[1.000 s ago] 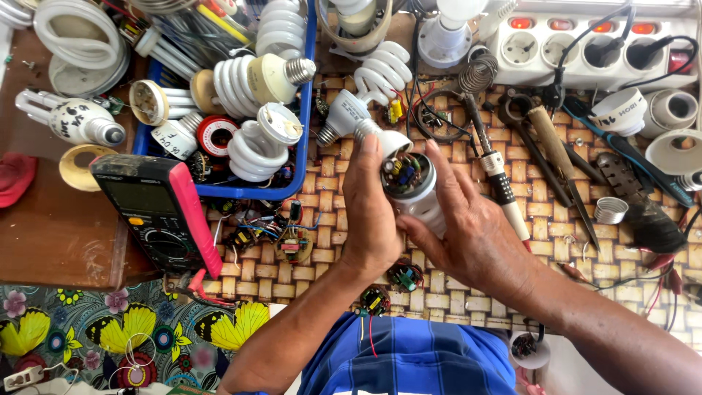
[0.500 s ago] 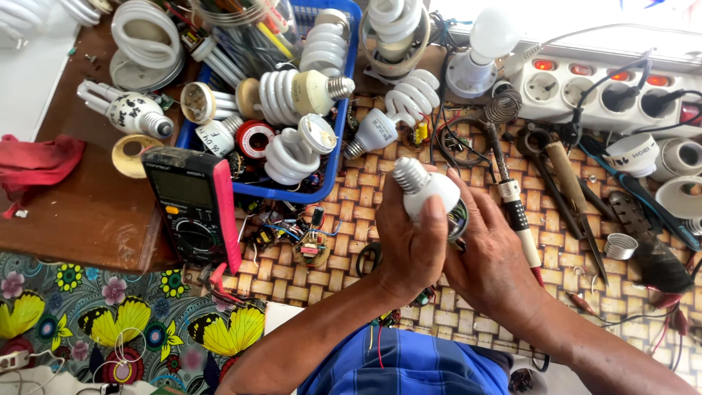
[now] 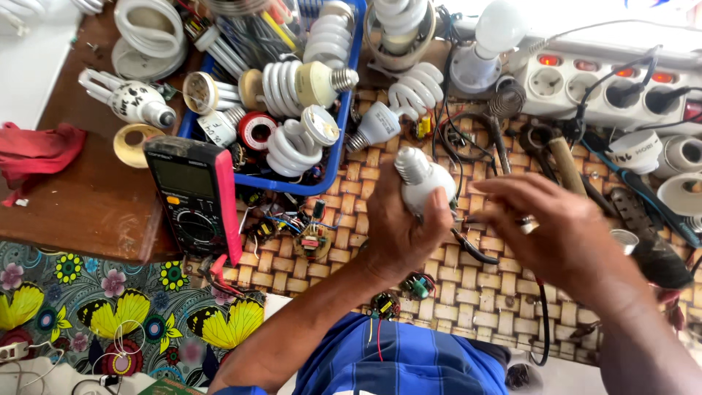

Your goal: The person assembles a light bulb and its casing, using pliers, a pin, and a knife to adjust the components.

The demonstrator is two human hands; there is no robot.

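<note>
Bulb (image 3: 424,183) sits clamped in my left hand (image 3: 398,234) over the woven mat, screw cap pointing up and left, long axis tilted that way. My right hand (image 3: 556,227) hovers just to the right, fingers loosely spread and holding nothing that I can see, so left's clearly nearer.

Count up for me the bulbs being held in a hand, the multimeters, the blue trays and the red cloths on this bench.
white bulb, held in the left hand: 1
multimeter, black with a red edge: 1
blue tray: 1
red cloth: 1
Total: 4
</note>
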